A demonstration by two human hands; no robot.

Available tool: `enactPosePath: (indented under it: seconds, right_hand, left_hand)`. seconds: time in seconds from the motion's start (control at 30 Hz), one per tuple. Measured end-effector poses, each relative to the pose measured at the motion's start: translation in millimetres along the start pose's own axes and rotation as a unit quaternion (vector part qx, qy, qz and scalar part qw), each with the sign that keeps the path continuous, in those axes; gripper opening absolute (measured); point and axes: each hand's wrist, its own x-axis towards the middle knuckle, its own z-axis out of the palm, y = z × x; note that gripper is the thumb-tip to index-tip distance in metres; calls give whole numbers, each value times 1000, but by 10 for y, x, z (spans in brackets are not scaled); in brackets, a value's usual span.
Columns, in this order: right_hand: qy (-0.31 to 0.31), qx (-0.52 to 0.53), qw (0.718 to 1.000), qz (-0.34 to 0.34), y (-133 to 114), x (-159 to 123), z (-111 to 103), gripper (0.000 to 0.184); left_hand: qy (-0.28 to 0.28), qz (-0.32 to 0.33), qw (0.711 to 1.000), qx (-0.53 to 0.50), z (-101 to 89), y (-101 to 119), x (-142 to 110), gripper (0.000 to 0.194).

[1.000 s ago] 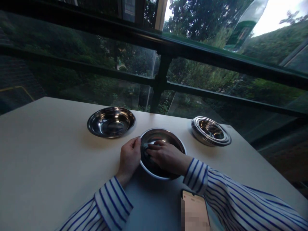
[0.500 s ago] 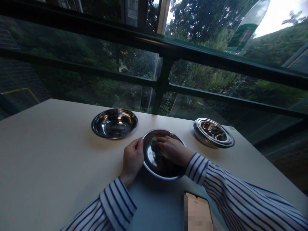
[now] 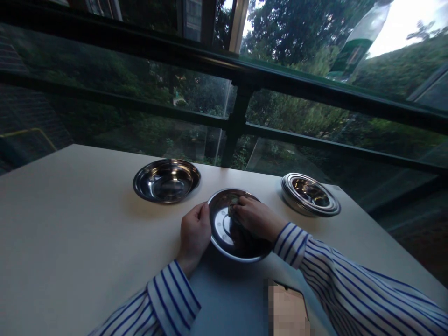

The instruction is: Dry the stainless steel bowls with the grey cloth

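A shiny steel bowl [image 3: 227, 233] tilts a little on the white table in front of me. My left hand [image 3: 195, 231] grips its left rim, thumb on top and fingers curled around the outside. Inside the bowl, my right hand [image 3: 257, 217] is closed on a small greyish-green wad [image 3: 232, 207], pressed to the inner wall. Fingers cover most of the wad, so whether it is cloth or a scouring pad is unclear. Beyond my left hand rests a wider steel basin [image 3: 168, 182].
Several nested steel bowls [image 3: 311, 195] stand at the table's [image 3: 87, 224] back right. A phone [image 3: 289, 310] lies close to me, by my right sleeve. Behind the table runs a dark railing [image 3: 241, 112] with glass, and a plastic bottle [image 3: 355, 51] stands on it.
My right hand and the wad have moved rightward along the bowl's inner wall. My left hand keeps its hold on the rim. The view has shifted slightly.
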Motion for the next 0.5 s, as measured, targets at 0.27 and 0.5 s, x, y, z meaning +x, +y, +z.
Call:
enactPosePath:
  seconds: [0.27, 0.5]
  right_hand:
    - [-7, 10, 999, -41, -141, 137, -36, 20]
    - [-13, -12, 1000, 5, -22, 22, -47, 25]
  left_hand:
    - [18, 8, 1000, 11, -28, -5, 15, 31]
    - [21, 12, 1000, 19, -21, -20, 8, 31]
